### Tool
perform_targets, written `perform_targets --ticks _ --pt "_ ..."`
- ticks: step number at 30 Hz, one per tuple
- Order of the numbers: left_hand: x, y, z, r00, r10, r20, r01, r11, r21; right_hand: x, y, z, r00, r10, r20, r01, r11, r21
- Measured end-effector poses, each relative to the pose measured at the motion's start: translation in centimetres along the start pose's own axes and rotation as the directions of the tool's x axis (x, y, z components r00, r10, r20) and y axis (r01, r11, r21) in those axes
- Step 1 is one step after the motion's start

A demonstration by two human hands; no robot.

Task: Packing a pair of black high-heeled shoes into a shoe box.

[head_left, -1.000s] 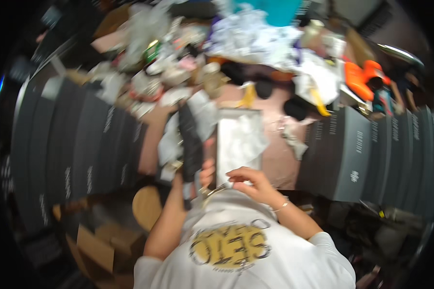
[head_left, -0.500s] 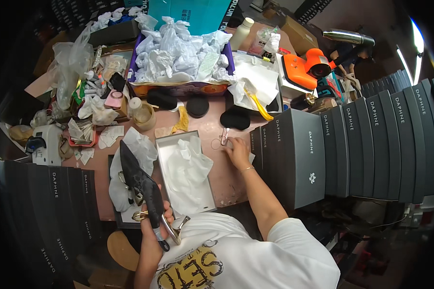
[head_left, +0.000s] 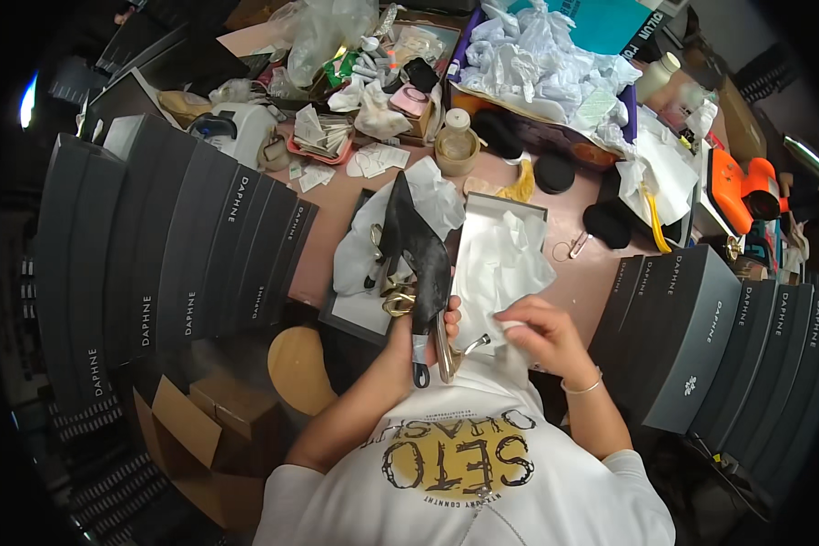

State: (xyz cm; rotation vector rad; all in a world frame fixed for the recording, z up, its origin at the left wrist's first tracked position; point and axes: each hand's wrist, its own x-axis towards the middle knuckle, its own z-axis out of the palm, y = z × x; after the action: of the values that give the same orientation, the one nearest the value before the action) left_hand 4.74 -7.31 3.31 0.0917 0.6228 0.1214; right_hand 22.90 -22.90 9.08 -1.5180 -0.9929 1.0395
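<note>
A black pointed shoe with gold trim stood sole-up over the near edge of the tabletop, its toe aimed away from the person and its thin metallic heel close to the white shirt. The left hand was closed round the shoe's heel end, fingers wrapped over the sole. The right hand sat just beside it, fingers pinched on a fold of white tissue paper that filled an open grey shoe box lying next to the shoe. More crumpled tissue lay under the shoe in a dark box lid. Rows of dark grey shoe boxes stood upright along the left, and another row along the right. Farther back the tabletop carried black round pads, a small bottle, a heap of white wrapping and an orange tool.
</note>
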Motion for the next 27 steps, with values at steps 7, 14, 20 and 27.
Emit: perform_targets --ticks 7,14,20,27 --pt "-0.1 -1.9 -1.4 0.981 0.055 0.184 -0.046 0.998 -0.052 -1.3 -2.5 5.6 0.852 -0.474 0.222 0.523 0.758 -0.389" --pt "-2.0 -2.9 0.3 0.982 0.150 0.111 -0.157 0.986 0.048 -0.9 -1.8 6.5 0.896 -0.425 0.126 0.435 0.787 -0.437" --pt "-1.8 -3.6 -0.3 0.971 0.176 0.164 -0.212 0.949 0.233 -0.7 -2.9 7.1 0.852 -0.485 0.195 0.515 0.715 -0.472" --pt "-1.6 -3.3 -1.6 0.931 0.235 0.280 -0.256 0.966 0.040 -0.8 -1.9 8.3 0.829 -0.545 0.130 0.547 0.738 -0.394"
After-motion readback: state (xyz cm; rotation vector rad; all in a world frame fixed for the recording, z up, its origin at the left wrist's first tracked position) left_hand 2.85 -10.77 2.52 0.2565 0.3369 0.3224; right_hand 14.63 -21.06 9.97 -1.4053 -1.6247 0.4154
